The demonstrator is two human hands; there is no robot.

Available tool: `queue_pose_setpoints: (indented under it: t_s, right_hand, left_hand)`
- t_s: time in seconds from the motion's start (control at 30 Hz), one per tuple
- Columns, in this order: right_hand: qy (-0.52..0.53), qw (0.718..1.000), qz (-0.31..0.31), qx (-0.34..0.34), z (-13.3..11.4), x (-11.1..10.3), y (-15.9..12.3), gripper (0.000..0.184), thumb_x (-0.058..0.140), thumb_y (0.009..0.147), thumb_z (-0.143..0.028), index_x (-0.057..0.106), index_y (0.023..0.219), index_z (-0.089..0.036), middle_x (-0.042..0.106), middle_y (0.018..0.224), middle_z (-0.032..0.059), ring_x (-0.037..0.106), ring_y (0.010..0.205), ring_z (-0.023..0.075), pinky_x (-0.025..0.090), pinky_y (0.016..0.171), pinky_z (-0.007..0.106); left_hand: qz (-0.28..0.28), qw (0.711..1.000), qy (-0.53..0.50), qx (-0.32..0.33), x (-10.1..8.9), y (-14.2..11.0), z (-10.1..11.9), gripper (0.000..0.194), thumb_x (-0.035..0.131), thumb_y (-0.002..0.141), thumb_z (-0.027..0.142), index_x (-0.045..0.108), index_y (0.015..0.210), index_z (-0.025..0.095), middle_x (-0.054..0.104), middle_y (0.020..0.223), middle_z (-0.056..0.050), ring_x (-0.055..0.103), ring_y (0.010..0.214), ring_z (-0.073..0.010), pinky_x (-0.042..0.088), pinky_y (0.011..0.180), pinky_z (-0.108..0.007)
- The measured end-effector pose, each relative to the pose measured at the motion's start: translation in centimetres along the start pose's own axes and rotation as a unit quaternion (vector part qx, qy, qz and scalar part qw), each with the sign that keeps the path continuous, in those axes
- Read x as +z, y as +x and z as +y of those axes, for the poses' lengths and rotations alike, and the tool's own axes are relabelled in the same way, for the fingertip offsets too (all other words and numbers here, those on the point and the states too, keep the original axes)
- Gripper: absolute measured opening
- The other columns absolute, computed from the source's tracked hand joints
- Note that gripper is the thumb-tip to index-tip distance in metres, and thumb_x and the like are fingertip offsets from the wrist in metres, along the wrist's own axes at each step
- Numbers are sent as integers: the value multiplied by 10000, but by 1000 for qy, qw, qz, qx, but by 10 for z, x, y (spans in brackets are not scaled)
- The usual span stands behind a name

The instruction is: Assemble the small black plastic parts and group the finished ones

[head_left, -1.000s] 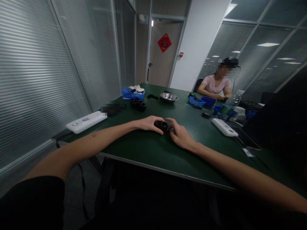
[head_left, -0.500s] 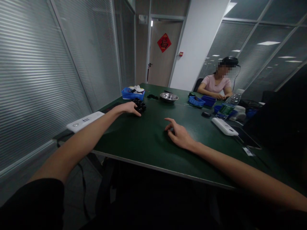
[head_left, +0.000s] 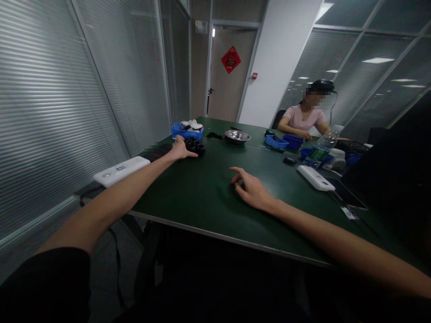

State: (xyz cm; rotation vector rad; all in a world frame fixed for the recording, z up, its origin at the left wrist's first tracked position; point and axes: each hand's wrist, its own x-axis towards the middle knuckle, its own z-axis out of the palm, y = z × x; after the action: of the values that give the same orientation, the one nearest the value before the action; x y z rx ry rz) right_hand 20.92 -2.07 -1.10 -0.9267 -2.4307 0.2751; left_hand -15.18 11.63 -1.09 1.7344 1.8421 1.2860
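My left hand [head_left: 179,149] is stretched far out over the green table [head_left: 202,197], its fingers resting beside a cluster of small black round parts [head_left: 195,146] at the far left. Whether it grips one of them is hidden. My right hand [head_left: 251,187] lies on the table near the middle, holding nothing, with the forefinger pointing left and the other fingers loosely curled.
A white flat device [head_left: 120,171] lies at the left edge, another [head_left: 314,178] at the right. Further back stand a blue bin [head_left: 186,130], a metal bowl [head_left: 237,136], more blue trays [head_left: 284,142] and a plastic bottle [head_left: 323,146]. A seated person [head_left: 305,117] works at the far end.
My left hand carried a black round part from the table's middle out to the black cluster at the far left. My right hand has stayed nearly still, now with nothing under it.
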Motion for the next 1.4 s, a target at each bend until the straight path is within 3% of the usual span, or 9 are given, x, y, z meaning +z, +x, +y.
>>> queue_pose_setpoints:
  t_s: [0.1,0.23,0.3,0.4,0.5,0.63,0.9,1.07,1.4]
  right_hand:
    - [-2,1000,0,-4,1,1,0,561,529,927,-166,413,1474,-209,682,1067,78,638,950,235,507,872,396]
    - [-4,1000,-1,-10,1,1,1,556,528,926,-161,420,1469,-207,674,1065,79,633,948,235,507,874,402]
    - [-5,1000,-2,-12,1,1,1,550,529,927,-161,422,1465,-208,671,1071,79,630,949,234,505,873,402]
    - [-7,1000,-6,-15,2,1,2,547,529,928,-162,421,1462,-205,667,1070,76,626,948,233,504,867,397]
    - [-10,1000,-6,-17,2,2,2,539,530,926,-161,427,1454,-203,663,1063,75,620,950,233,500,864,393]
    - [-15,1000,-5,-24,3,2,3,545,540,914,-150,434,1446,-205,662,1060,72,610,949,233,493,871,392]
    - [-18,999,-11,-31,3,1,4,505,528,925,-144,460,1423,-196,657,1061,80,601,944,232,489,850,383]
    - [-21,999,-12,-36,2,1,3,482,521,931,-143,478,1409,-188,651,1068,82,593,957,233,483,864,388]
    - [-24,999,-16,-39,-2,-2,4,473,516,927,-137,490,1398,-171,649,1064,89,587,953,235,484,858,394]
  left_hand:
    - [24,997,69,-33,4,-5,8,1193,1005,480,433,311,1400,125,369,1477,-250,357,1389,-494,310,1168,-585]
    - [64,997,31,-20,19,-5,12,1306,977,497,530,204,1503,220,234,1591,-227,237,1489,-479,242,1224,-562]
    - [84,996,-26,-32,27,0,10,1195,878,631,628,192,1525,228,247,1607,-219,244,1504,-446,255,1226,-535]
    - [120,987,-89,-62,34,12,2,823,534,897,726,302,1492,208,350,1587,-192,339,1482,-360,278,1224,-468]
    - [126,983,-117,-61,36,25,-6,698,348,967,732,445,1399,193,492,1490,-170,441,1411,-321,323,1190,-432]
    - [120,978,-148,-81,39,40,-10,769,224,954,789,571,1260,175,619,1323,-160,538,1298,-335,369,1137,-452]
    - [132,965,-196,-116,36,79,-22,824,157,947,786,706,1021,176,701,1199,-164,585,1239,-375,350,1143,-546]
    - [102,969,-208,-89,34,92,-38,949,71,910,827,741,1057,171,750,1111,-163,615,1207,-333,323,1176,-548]
    - [85,979,-171,-65,45,93,-41,941,81,940,798,786,999,178,744,1163,-164,645,1165,-320,360,1158,-517]
